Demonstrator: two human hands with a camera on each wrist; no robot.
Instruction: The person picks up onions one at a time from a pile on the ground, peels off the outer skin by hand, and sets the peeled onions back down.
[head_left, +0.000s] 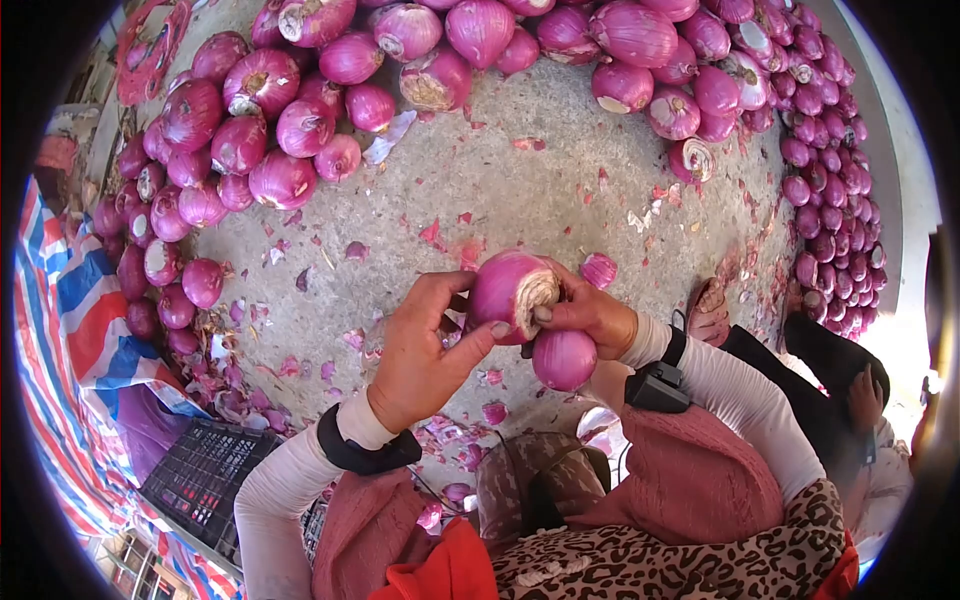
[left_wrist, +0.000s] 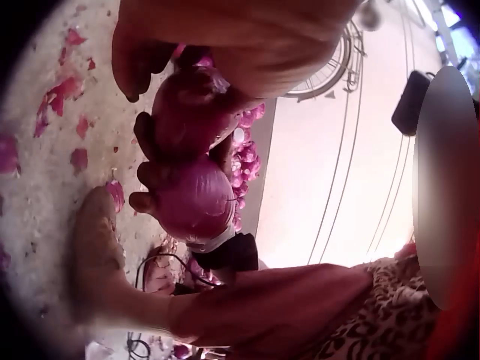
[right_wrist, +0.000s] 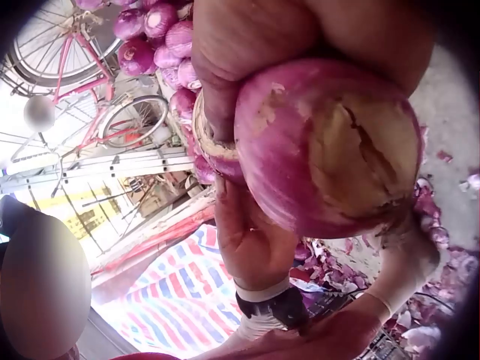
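A large purple-red onion (head_left: 495,290) with a pale, dry root end is held between both hands over the floor. My left hand (head_left: 420,345) grips it from the left, with the thumb across its near side. My right hand (head_left: 600,322) pinches the root end with thumb and fingers. Below that pinch, the right hand also holds a second, smaller onion (head_left: 565,360). The right wrist view shows this second onion (right_wrist: 277,165) close up, with a tan, cracked patch on it. Fingers of the right hand curl around the second onion (left_wrist: 195,199) in the left wrist view.
Heaped onions (head_left: 265,80) curve along the back left, and more onions (head_left: 830,190) line the right. Loose skins (head_left: 430,235) litter the concrete floor (head_left: 560,170). A black crate (head_left: 205,480) and striped tarp (head_left: 75,340) are at the left. Another person's hand (head_left: 865,400) shows at far right.
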